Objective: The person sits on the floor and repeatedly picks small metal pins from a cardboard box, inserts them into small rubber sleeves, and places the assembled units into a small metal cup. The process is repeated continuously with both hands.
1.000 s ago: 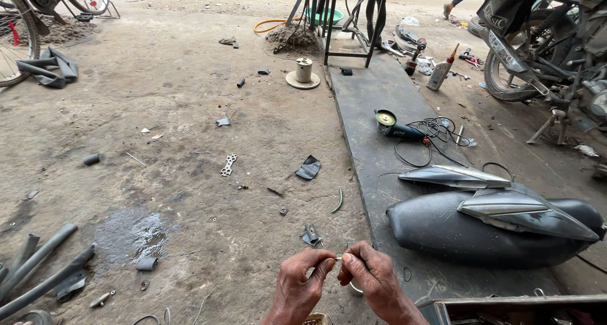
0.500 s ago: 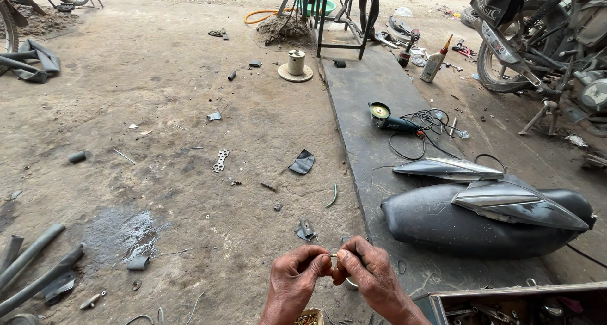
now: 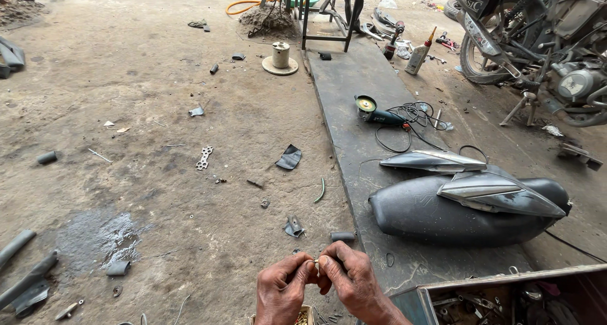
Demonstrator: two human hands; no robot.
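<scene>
My left hand [image 3: 282, 293] and my right hand [image 3: 353, 282] meet low in the view, fingertips pinched together on one small brass-coloured part [image 3: 317, 265]. It is too small to name more exactly. Just beneath the hands sits a small open box of brass-coloured bits [image 3: 302, 316], mostly hidden by my wrists. To the right lies a black motorcycle fuel tank [image 3: 442, 217] with silver side trim [image 3: 496, 193], resting on a dark metal ramp [image 3: 360, 91].
An angle grinder [image 3: 374, 113] with coiled cable lies on the ramp. A metal toolbox [image 3: 506, 296] sits at bottom right. A motorcycle [image 3: 537, 43] stands at top right. Rubber scraps, a flat wrench [image 3: 203, 157] and pipes [image 3: 25, 271] litter the dirt floor.
The view has tilted down and forward. My hands have closed tighter together around the small part and risen slightly in the view.
</scene>
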